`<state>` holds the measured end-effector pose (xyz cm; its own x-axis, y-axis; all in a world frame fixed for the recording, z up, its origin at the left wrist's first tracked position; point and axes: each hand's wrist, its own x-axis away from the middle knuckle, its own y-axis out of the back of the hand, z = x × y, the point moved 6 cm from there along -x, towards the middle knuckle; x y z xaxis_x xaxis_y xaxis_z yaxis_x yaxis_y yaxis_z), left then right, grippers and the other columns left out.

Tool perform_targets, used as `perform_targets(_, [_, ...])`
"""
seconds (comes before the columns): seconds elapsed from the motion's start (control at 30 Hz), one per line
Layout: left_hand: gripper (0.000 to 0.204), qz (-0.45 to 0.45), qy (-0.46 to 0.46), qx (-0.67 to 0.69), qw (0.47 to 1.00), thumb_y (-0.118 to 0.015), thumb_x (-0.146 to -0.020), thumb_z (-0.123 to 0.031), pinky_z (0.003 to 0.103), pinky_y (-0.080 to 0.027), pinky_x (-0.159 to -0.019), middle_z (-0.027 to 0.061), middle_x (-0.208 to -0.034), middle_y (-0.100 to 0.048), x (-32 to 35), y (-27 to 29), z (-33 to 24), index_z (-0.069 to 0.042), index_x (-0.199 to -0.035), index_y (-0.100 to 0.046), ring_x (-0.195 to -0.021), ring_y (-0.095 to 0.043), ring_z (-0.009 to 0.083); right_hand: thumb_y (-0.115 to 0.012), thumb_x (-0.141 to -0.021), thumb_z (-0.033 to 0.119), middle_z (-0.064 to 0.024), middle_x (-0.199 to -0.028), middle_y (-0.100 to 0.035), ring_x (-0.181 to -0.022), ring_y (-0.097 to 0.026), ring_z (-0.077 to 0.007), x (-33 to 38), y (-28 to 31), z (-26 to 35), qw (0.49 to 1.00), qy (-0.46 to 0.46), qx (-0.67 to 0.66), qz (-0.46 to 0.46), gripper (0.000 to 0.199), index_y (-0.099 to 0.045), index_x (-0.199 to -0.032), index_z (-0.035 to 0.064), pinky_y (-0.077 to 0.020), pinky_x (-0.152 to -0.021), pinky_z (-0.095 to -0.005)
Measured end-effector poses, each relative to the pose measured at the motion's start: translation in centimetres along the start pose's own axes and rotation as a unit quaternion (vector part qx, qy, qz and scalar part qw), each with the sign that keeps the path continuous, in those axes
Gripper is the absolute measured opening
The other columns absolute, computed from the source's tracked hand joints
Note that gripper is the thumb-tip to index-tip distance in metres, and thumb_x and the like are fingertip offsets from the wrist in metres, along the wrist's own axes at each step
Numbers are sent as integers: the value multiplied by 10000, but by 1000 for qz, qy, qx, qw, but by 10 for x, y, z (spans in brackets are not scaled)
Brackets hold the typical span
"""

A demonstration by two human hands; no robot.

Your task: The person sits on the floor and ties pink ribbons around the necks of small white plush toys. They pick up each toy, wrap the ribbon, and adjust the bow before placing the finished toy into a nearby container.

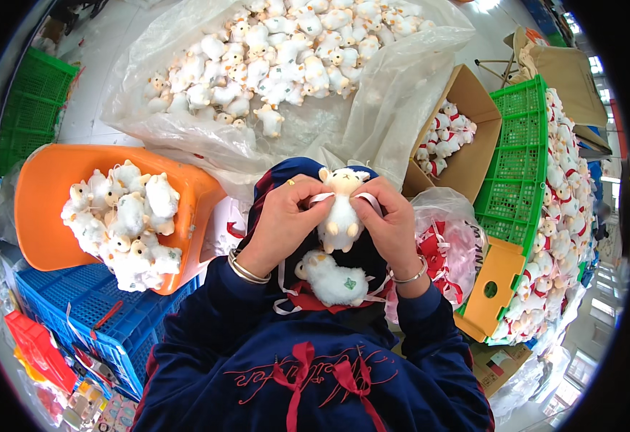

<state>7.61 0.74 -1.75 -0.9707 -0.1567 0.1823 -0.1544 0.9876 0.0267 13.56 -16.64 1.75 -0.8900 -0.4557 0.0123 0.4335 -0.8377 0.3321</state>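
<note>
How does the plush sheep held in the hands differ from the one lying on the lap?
The held sheep is upright, facing the camera, with a white ribbon at its neck. The lap sheep lies on its side, untouched, showing a small green tag. Both are white and fluffy.

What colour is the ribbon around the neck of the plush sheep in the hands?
White, or very pale; the ribbon shows best in the head view.

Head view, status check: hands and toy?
Left hand and right hand both gripping white ribbon around upright plush sheep. Second sheep in lap. Nothing blocking.
</note>
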Motion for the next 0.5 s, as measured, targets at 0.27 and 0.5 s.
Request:
perform_targets(0.27, [109, -3, -35, 58, 998, -745, -900, -26, 208, -431, -694, -9, -917, -605, -7, -19, -11, -1, -1006, -752, -781, -536, 54, -727, -911, 14, -12, -963, -579, -838, -554, -98, -6, 9, -12, 998, -15, -59, 21, 52, -697, -952, 6, -444, -741, -228])
perform_targets(0.5, [125, 4, -77, 6, 997, -729, -925, -86, 278, -481, -728, 66, -907, -682, -17, -22, -25, 12, -994, -765, -815, -619, 151, -729, -915, 5, -4, -1007, -568, -877, -554, -85, -4, 17, -13, 994, -24, -96, 40, 57, -706, -966, 13, -445, -744, -219])
